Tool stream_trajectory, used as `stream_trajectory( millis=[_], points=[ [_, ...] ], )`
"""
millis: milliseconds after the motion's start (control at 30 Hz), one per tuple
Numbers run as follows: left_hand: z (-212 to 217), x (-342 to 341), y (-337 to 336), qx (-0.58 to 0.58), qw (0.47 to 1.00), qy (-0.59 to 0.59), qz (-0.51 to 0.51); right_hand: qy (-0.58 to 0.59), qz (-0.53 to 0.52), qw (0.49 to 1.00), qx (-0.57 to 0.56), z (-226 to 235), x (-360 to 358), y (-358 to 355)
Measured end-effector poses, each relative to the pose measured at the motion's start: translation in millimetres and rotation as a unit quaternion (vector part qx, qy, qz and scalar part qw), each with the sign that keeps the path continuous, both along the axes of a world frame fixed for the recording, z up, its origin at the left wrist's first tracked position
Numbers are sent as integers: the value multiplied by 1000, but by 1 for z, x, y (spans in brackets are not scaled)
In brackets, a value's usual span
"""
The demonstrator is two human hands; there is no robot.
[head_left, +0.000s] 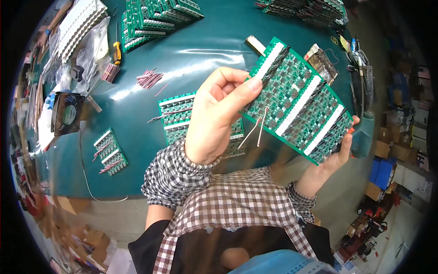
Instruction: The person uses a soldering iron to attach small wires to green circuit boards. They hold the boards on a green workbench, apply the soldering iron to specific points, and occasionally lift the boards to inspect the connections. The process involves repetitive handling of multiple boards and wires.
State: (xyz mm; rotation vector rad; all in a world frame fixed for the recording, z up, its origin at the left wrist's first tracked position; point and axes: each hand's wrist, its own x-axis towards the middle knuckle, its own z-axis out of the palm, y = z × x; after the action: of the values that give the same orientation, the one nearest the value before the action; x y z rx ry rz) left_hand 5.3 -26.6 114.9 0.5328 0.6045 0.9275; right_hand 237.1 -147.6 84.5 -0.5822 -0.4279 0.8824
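A green circuit board panel [292, 114] with white strips and rows of black parts is held up, tilted, above the table's right side. My left hand [214, 112] pinches its left edge between thumb and fingers. At the opposite edge my right hand [335, 157] grips the panel, its fingers partly hidden behind it. Two thin pinkish wires [259, 132] stick out from the panel's lower edge near my left thumb. Behind my left wrist another board panel [175, 116] lies flat, with wires across it and part of it covered by my arm.
A smaller board piece with wires [111, 153] lies at the left. Cut wires [149, 79], a bundled wire bunch [110, 73], a yellow-handled screwdriver [117, 52] and a black fan [68, 114] sit farther off. Board stacks [157, 20] line the far side of the green table [137, 123].
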Motion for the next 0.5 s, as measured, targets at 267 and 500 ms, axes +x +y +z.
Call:
stream_trajectory(
  millis=[267,500],
  points=[
    [2,-7,-5,22,1000,-17,8,-6,17,1000,25,21,-14,4],
    [1,-9,-5,11,1000,-22,1,-9,19,1000,20,31,-21,0]
  ],
)
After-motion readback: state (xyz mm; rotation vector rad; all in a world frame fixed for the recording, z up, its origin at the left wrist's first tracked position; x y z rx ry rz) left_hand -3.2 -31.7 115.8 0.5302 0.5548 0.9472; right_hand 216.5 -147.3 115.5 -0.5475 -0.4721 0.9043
